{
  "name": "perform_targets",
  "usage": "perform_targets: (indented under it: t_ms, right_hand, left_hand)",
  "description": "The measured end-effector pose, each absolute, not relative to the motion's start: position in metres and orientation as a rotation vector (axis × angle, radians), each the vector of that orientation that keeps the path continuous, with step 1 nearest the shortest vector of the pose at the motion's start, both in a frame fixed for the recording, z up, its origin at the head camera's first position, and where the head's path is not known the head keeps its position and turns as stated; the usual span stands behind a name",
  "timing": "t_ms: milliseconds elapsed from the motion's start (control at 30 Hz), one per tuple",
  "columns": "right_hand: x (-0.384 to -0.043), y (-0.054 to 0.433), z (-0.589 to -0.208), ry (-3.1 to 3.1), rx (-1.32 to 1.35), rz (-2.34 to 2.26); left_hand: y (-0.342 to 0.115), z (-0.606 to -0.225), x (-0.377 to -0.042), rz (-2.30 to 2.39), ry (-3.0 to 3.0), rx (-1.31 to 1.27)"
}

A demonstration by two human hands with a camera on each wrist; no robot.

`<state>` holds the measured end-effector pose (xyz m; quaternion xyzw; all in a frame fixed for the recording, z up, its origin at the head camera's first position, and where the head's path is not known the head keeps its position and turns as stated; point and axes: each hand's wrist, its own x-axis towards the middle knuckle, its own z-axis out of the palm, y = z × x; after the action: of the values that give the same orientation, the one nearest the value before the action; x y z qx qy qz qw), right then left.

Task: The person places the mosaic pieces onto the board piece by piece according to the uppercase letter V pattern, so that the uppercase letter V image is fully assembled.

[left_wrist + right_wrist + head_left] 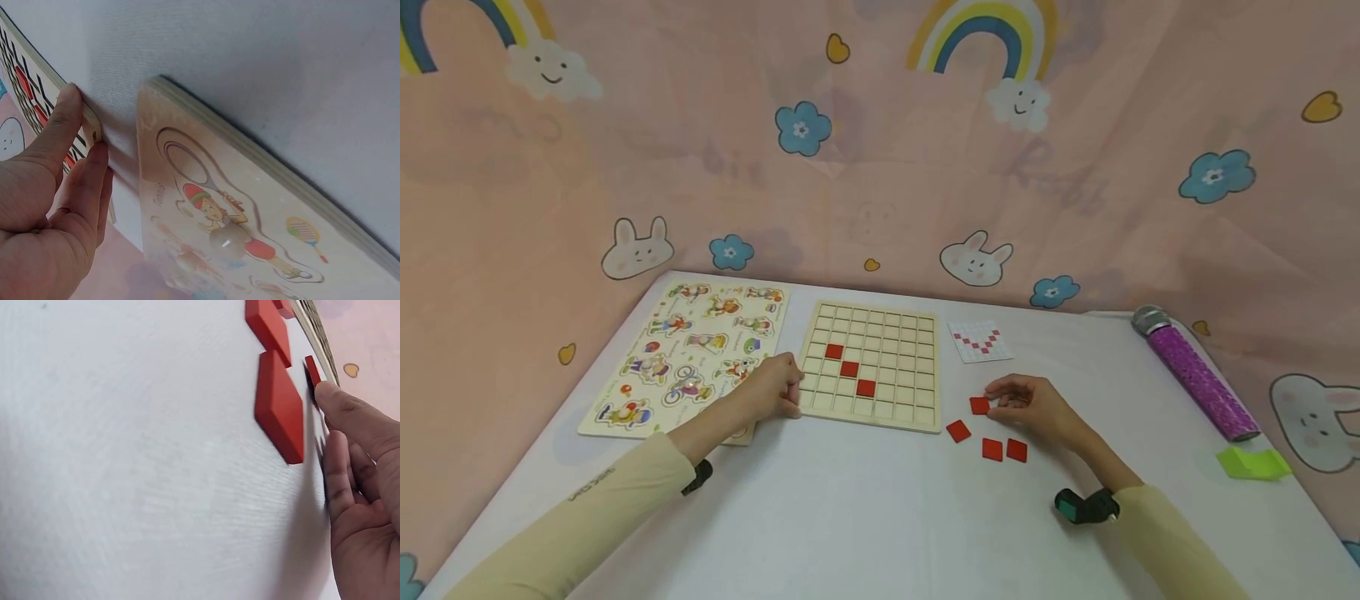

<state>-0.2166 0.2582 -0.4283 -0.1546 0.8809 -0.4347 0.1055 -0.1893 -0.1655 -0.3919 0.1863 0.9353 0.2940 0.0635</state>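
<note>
My left hand (pixel 773 386) holds the near left corner of a wooden grid board (pixel 895 412), thumb and fingertips at its edge in the left wrist view. Three red square tiles (pixel 849 369) sit on the board in a diagonal line. Right of the board, my right hand (pixel 1032 405) pinches the edge of a red tile (pixel 979 406) close to the tabletop. In the right wrist view the thumb overlaps that tile (pixel 312 370), and the far fingertips are hidden. Several more red tiles lie nearby, among them a tilted one (pixel 958 431) and a side-by-side pair (pixel 992 450).
A pattern card (pixel 981 341) with a red V lies behind the tiles. Left of the grid stands a picture puzzle board (pixel 700 333), lying flat under my left forearm. A glittery purple microphone (pixel 1202 379) and a green paper piece (pixel 1252 463) are at the far right.
</note>
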Motion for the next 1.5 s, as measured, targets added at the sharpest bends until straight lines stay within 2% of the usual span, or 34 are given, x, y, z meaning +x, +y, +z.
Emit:
perform_targets:
  t_ms: [567,1200,1500]
  right_hand:
    - [-0.214,0.254,-0.425,2.479,-0.302,-1.378]
    - [-0.222,0.240,-0.410,2.568,-0.525,-1.046]
    - [-0.222,0.236,-0.412,2.617,-0.392,-1.076]
  left_hand:
    - [-0.163,-0.387,-0.189,0.872,2.821,0.549]
    - [-0.165,-0.390,-0.189,0.846,2.828,0.574]
    - [-0.165,-0.391,-0.190,0.870,2.823,0.553]
